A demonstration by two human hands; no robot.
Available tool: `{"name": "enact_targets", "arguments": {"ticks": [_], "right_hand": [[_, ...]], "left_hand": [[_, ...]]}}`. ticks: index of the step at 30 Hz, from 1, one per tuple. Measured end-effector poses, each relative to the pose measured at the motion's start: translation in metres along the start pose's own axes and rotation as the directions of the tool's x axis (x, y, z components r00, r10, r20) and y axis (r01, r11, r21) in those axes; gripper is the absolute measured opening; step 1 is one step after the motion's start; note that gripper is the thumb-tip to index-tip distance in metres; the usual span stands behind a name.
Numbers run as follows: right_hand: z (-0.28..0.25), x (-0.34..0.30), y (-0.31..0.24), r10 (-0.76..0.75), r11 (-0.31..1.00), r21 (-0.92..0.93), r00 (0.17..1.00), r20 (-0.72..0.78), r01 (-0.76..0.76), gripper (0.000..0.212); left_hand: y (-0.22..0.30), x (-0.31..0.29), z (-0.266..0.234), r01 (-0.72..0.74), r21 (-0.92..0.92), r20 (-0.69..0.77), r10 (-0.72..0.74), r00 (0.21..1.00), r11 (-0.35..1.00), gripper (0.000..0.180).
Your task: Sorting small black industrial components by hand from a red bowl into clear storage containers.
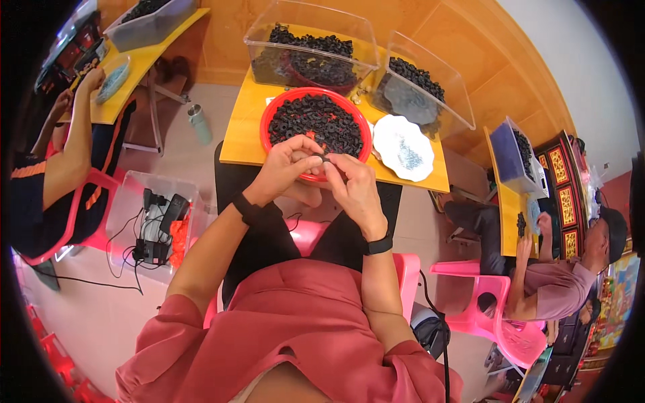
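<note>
The yellow counter [238, 144] is carrying a red basin [269, 124] that is still heaped with small black rings [316, 121], so most work seems left. The left hand [285, 168] and right hand [353, 185] are meeting above its near rim, both grips pinching closed on one small black piece [324, 158].

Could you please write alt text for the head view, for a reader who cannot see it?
Seen from above, a seated person's left hand and right hand meet, pinching a small black part over a red bowl of similar black parts on a yellow table. Two clear bins of black parts and a white plate sit behind.
</note>
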State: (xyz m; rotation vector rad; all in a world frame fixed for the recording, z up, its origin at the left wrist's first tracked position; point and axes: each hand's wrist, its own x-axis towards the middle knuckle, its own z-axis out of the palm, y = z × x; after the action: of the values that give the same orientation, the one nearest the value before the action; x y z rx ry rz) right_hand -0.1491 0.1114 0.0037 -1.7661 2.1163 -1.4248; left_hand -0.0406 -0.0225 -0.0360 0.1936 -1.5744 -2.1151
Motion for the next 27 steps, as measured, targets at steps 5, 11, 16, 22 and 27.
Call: {"name": "enact_targets", "arguments": {"ticks": [5,11,16,22,27], "right_hand": [[-0.001,0.000,0.000,0.046,0.999,0.030,0.999,-0.022,-0.045,0.016],[-0.001,0.001,0.000,0.115,0.992,0.053,0.993,0.027,-0.116,0.016],[-0.001,-0.001,0.003,0.134,0.987,0.083,0.991,0.025,-0.136,0.015],[-0.004,-0.001,0.002,0.185,0.974,0.124,0.981,0.066,-0.192,0.015],[-0.004,-0.006,0.014,0.281,0.890,0.312,0.938,0.202,-0.333,0.015]], "left_hand": [[-0.002,0.001,-0.004,0.031,0.055,0.030,-0.033,0.999,0.998,0.010],[-0.002,0.002,-0.007,0.026,0.046,0.059,-0.029,0.998,0.999,0.008],[0.000,0.001,-0.004,0.031,0.038,0.080,-0.034,0.996,0.999,0.009],[0.007,-0.002,-0.002,0.025,0.211,0.134,-0.054,0.990,0.977,0.012],[0.006,-0.002,-0.003,-0.176,0.494,0.184,0.096,0.978,0.851,0.023]]}}
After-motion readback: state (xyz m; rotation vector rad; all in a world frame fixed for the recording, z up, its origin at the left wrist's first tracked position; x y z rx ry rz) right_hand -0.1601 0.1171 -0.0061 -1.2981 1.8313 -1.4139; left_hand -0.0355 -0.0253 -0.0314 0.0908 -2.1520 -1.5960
